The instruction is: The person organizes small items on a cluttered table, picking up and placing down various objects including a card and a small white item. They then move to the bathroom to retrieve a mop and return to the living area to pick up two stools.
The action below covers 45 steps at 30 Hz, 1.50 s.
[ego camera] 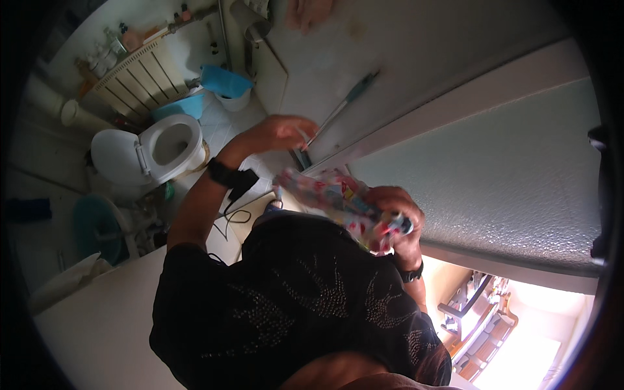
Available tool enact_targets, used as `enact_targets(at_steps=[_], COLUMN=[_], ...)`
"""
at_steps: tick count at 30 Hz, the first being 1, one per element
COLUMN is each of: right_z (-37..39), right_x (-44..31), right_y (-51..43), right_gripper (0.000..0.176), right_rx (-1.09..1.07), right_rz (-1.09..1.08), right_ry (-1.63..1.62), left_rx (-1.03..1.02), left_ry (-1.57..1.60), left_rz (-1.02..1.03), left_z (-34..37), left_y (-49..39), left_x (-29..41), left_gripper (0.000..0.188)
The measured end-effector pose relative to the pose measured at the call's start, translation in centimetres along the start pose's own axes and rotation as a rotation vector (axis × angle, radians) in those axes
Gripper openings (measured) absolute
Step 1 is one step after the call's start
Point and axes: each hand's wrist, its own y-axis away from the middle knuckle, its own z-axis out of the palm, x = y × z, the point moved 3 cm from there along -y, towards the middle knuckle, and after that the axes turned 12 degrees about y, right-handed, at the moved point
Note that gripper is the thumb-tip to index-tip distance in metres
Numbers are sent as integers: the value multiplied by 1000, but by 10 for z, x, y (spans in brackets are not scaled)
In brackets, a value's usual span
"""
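My right hand [397, 209] grips a bunched, light patterned sheet or bag [336, 190] with red, pink and yellow marks. Blur leaves its exact kind unclear. A dark round end [405, 225] pokes out beside my fingers. The loose end of the bundle hangs leftward in front of my black shirt [302, 302]. My left hand [280, 132] is raised and blurred, with fingers apart and nothing visible between them. Beyond its fingertips is a thin rod with a green handle [360, 88]; whether they touch, I cannot tell. A black band with a cord [234, 178] circles my left wrist.
A white toilet [178, 146] with its lid raised is at the left. Blue basins [226, 80] sit past it, near a radiator [141, 78] topped with bottles. A frosted glass door panel [492, 180] spans the right. Wooden seating [487, 336] shows through the doorway.
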Motion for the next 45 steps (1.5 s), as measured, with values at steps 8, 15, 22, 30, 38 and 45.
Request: enact_targets(at_steps=[8,15,22,30,38,45], right_z=[-2,-1,-4,1,25,44], right_x=[-3,-5,-2,2,28,38], right_y=[14,41,43,22,-41,-48], right_gripper=[37,37,40,45,47,45], right_rx=[-5,36,38,37,12,171], right_rz=[121,265,233,211,67,97], right_ry=[42,146,204,228,110,433], left_rx=[415,499,512,271,-474,-228], left_ry=[-939,-1082,-1059,-293,-369,-314], left_rz=[149,91,215,189,5,-189], left_z=[-37,-25,-13,1,88,82], left_y=[-162,-192,-188,-52,-1,6], left_x=[-59,-74,-24,7,14,1], left_gripper=[52,35,32,11,26,52])
